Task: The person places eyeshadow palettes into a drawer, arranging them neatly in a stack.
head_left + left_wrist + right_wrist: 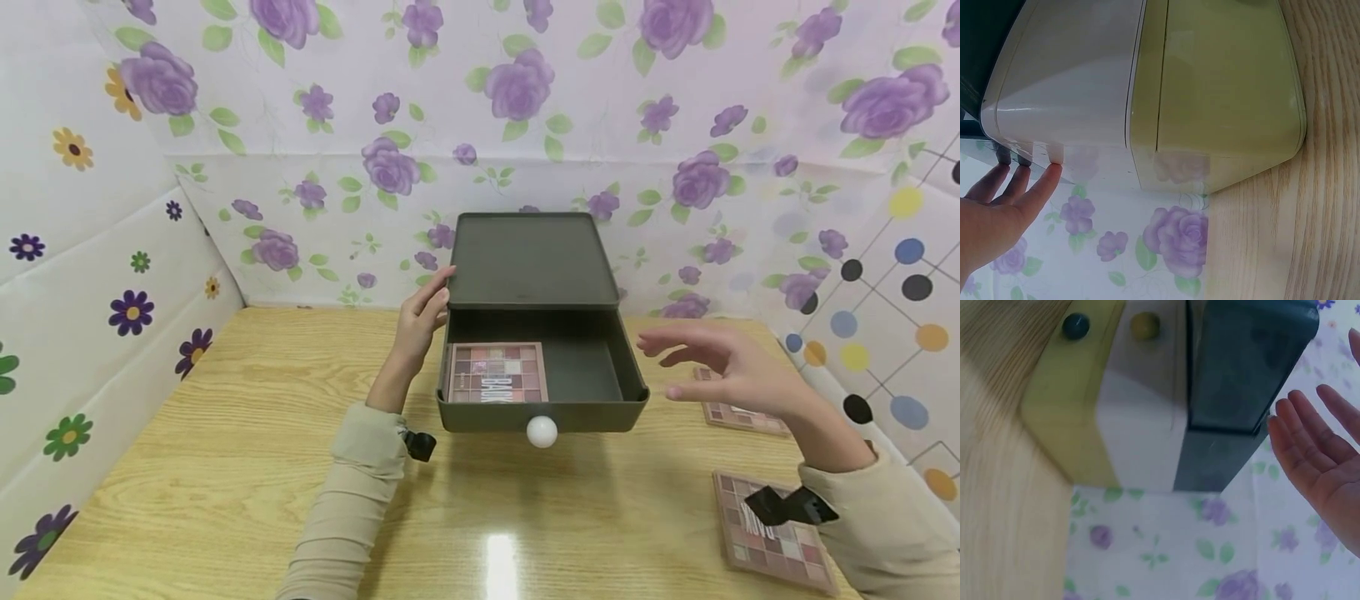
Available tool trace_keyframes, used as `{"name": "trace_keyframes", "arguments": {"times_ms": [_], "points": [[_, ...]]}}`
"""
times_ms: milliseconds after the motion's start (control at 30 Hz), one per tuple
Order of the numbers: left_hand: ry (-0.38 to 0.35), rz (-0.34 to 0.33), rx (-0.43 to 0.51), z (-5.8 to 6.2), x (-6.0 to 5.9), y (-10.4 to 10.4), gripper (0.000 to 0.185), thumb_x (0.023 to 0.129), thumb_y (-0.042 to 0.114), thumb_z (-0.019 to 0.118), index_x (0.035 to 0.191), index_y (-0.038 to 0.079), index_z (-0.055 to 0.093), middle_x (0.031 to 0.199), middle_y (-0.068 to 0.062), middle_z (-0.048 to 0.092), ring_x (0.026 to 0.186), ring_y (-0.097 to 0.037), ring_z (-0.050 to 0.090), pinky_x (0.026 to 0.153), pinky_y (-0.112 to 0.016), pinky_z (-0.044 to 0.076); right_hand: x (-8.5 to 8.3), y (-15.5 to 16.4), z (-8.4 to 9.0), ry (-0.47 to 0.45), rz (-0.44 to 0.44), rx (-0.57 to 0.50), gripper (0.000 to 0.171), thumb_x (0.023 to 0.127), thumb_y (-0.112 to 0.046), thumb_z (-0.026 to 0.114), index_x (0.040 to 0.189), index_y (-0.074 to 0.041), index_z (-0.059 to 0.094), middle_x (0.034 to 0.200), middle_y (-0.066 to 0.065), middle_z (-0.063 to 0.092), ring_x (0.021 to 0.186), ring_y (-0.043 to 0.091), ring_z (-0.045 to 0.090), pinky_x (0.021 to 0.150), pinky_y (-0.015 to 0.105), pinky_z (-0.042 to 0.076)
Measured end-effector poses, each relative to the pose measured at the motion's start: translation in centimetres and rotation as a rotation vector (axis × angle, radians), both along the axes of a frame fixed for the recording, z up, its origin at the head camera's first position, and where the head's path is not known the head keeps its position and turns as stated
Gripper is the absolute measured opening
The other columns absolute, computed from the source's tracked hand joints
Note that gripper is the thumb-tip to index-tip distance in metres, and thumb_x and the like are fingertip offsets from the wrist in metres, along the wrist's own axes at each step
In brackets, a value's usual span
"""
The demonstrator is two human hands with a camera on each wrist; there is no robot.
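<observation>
Touching drawer box [529, 258] | left hand [422, 315] | palette [776, 533] half-hidden by wrist camera

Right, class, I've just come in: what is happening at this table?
A person sits at a wooden table with a stack of small drawers. The top dark drawer is pulled open, and one eyeshadow palette lies inside on its left. The left hand touches the dark unit's left side with straight fingers. The right hand hovers open beside the drawer, holding nothing. Two more palettes lie on the table to the right.
</observation>
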State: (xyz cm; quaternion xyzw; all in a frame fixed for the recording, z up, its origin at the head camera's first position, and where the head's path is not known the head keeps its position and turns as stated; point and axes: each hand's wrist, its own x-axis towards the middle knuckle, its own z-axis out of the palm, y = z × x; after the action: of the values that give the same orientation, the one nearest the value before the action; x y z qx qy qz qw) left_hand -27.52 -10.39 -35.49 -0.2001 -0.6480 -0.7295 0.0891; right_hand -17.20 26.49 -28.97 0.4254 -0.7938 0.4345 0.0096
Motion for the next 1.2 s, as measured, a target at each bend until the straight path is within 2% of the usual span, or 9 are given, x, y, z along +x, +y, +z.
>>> {"name": "trace_keyframes", "arguments": {"times_ms": [167,300,600,967,1200], "points": [[0.011,-0.006,0.012,-0.1,-0.1,0.0,0.047,0.091,0.018,0.045,0.133,-0.002,0.043,0.141,-0.008,0.038,0.088,-0.009,0.056,0.088,-0.041,0.043,-0.3,1.5,-1.3,-0.036,-0.051,0.054,0.061,0.075,0.01,0.066,0.132,0.002,0.044,0.121,0.004,0.056,0.105,0.018,0.054,0.083,0.023,0.045],[0.018,-0.017,0.016,-0.1,0.0,0.0,0.046,0.091,0.017,0.044,0.133,-0.002,0.043,0.142,-0.008,0.037,0.086,-0.009,0.058,0.086,-0.038,0.045,-0.5,2.8,-2.4,-0.066,-0.123,0.084,0.058,0.078,0.006,0.065,0.132,-0.003,0.046,0.119,0.0,0.057,0.104,0.013,0.055,0.08,0.021,0.046],[0.03,-0.022,0.013,-0.1,-0.1,0.0,0.048,0.091,0.02,0.044,0.133,-0.003,0.043,0.142,-0.008,0.037,0.088,-0.01,0.058,0.086,-0.039,0.044,-1.8,5.6,-5.2,-0.143,-0.179,0.069,0.053,0.082,0.004,0.061,0.132,0.003,0.044,0.115,-0.005,0.057,0.1,0.012,0.056,0.076,0.023,0.049],[0.039,-0.031,0.017,0.0,0.0,0.0,0.048,0.091,0.019,0.044,0.133,-0.003,0.042,0.142,-0.009,0.036,0.089,-0.009,0.058,0.088,-0.043,0.043,-2.3,8.3,-7.8,-0.218,-0.339,0.171,0.06,0.083,-0.01,0.066,0.137,-0.003,0.039,0.113,-0.008,0.057,0.098,0.008,0.056,0.073,0.023,0.047],[0.022,-0.021,0.011,-0.1,-0.1,-0.1,0.046,0.092,0.016,0.043,0.133,-0.003,0.042,0.142,-0.009,0.036,0.09,-0.009,0.058,0.09,-0.047,0.041,-2.8,10.5,-9.5,-0.216,-0.408,0.21,0.058,0.084,-0.012,0.064,0.136,-0.002,0.04,0.109,0.009,0.056,0.091,0.006,0.056,0.068,0.026,0.047]]}}
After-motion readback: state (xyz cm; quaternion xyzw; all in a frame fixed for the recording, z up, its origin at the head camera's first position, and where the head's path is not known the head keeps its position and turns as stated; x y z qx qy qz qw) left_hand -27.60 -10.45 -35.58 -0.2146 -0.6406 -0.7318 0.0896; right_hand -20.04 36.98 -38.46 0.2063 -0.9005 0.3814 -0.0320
